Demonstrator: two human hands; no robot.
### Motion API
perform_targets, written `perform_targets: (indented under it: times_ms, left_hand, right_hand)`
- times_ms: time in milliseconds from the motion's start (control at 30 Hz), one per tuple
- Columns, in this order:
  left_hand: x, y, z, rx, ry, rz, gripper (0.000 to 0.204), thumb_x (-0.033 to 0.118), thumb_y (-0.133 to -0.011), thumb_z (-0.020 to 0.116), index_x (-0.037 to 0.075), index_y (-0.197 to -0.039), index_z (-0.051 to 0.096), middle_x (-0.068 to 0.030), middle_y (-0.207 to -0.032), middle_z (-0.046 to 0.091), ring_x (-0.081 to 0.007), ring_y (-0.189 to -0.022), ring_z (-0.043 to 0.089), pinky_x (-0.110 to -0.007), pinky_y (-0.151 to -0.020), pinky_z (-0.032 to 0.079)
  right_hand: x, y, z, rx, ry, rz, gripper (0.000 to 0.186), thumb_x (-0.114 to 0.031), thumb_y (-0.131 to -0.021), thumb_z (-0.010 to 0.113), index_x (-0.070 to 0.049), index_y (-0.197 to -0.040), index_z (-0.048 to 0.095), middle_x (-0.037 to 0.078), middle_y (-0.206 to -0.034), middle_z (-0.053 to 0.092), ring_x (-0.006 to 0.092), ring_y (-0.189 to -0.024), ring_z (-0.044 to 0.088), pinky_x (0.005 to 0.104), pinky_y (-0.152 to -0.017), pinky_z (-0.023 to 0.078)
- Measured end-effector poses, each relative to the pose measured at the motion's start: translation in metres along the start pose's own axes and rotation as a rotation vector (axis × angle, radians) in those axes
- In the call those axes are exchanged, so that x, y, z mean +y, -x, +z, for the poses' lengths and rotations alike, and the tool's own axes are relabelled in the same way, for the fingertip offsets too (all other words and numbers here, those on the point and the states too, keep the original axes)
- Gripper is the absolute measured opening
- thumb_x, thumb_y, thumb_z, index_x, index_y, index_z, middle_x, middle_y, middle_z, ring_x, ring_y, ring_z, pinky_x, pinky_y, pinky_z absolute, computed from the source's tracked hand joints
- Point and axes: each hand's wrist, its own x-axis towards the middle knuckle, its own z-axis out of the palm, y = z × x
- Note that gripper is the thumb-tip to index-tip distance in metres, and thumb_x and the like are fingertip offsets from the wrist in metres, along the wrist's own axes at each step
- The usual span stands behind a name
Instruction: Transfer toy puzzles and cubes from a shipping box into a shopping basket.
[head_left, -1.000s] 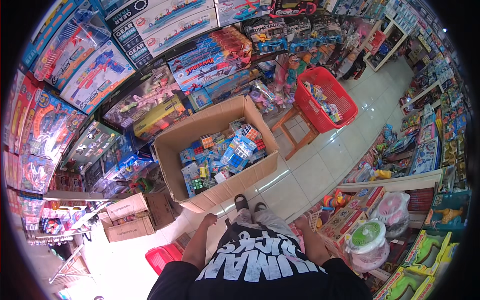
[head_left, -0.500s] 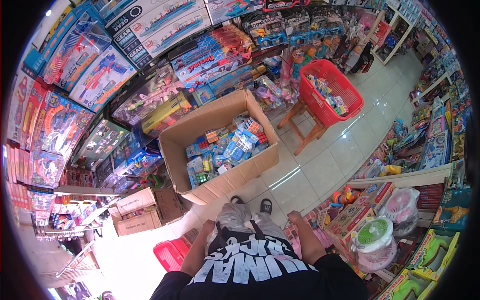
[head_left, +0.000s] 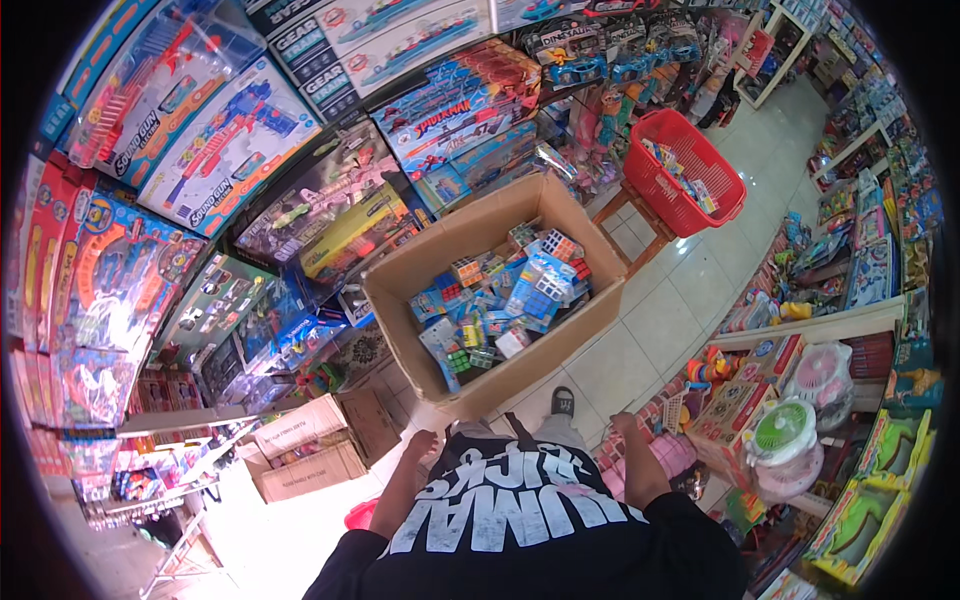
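Observation:
Directly in front of me is a large open cardboard box [head_left: 390, 290]. Inside lies a heap of packaged puzzle cubes [head_left: 540, 285], many in clear and blue wrapping, with coloured faces showing. My left hand [head_left: 421, 445] hangs by my side near the box's front corner, touching nothing, its fingers loosely apart. On the other side, my right hand [head_left: 626, 426] is held away from my body at hip height, also with nothing in it and fingers apart. Neither hand reaches the box.
A red plastic basket [head_left: 735, 165] of small packets rests on a wooden stool [head_left: 640, 235] beyond the box. Smaller cardboard cartons [head_left: 310, 470] stand at left. Boxed toys [head_left: 230, 150] fill the left shelves; wrapped fans [head_left: 783, 428] are at right. A tiled floor [head_left: 665, 320] runs between.
I have moved closer to the large box, which now sits lower and further right in view. The left red basket is mostly hidden behind my arm. Both hands stay free.

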Motion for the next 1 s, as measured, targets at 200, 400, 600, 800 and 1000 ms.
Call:
perform_targets:
  times_ms: [200, 400, 600, 800, 1000]
  left_hand:
    - [-0.032, -0.061, -0.107, -0.135, 0.250, 0.146, 0.027, 0.029, -0.097, 0.053, 0.005, -0.098, 0.063, -0.0111, -0.083, 0.066, -0.0251, -0.062, 0.065, -0.035, -0.048, 0.049]
    - [-0.053, -0.114, -0.181, -0.106, 0.158, 0.035, 0.024, 0.027, -0.096, 0.043, 0.014, -0.104, 0.062, -0.0026, -0.082, 0.065, -0.0181, -0.065, 0.064, -0.033, -0.050, 0.046]
    - [0.012, -0.066, -0.195, 0.049, 0.355, 0.408, 0.025, 0.032, -0.094, 0.052, 0.012, -0.106, 0.061, -0.0009, -0.083, 0.064, -0.0145, -0.065, 0.062, -0.029, -0.056, 0.047]
    - [0.168, 0.069, -0.195, 0.495, 0.641, 0.828, 0.024, 0.025, -0.098, 0.048, 0.004, -0.098, 0.060, -0.0050, -0.088, 0.059, -0.0121, -0.068, 0.058, -0.025, -0.057, 0.045]
    - [0.318, 0.194, -0.148, 0.538, 0.163, 1.372, 0.031, 0.027, -0.102, 0.044, 0.000, -0.102, 0.057, -0.0079, -0.094, 0.058, -0.0156, -0.086, 0.057, -0.029, -0.076, 0.046]
  right_hand:
    - [-0.179, 0.039, -0.043, 0.016, -0.854, 0.428, 0.027, -0.028, -0.089, 0.058, -0.005, -0.101, 0.063, 0.012, -0.087, 0.070, 0.0234, -0.066, 0.068, 0.0378, -0.055, 0.053]
    - [-0.250, 0.051, -0.047, 0.198, -0.889, 0.291, 0.028, -0.024, -0.086, 0.061, -0.002, -0.103, 0.062, 0.013, -0.082, 0.068, 0.0193, -0.062, 0.065, 0.0330, -0.052, 0.050]
    - [-0.196, 0.054, -0.060, 0.800, -1.152, 0.124, 0.018, -0.014, -0.091, 0.055, 0.000, -0.098, 0.062, 0.010, -0.074, 0.064, 0.0167, -0.061, 0.063, 0.0289, -0.048, 0.051]
    - [-0.237, 0.080, -0.216, 1.522, -1.120, 0.057, 0.012, -0.011, -0.097, 0.052, -0.002, -0.103, 0.058, 0.005, -0.085, 0.060, 0.0108, -0.068, 0.057, 0.0241, -0.058, 0.048]
    - [-0.406, 0.121, -0.361, 1.517, -1.021, -0.384, 0.016, -0.009, -0.096, 0.054, -0.002, -0.110, 0.059, 0.002, -0.091, 0.060, 0.0087, -0.074, 0.056, 0.0239, -0.064, 0.047]
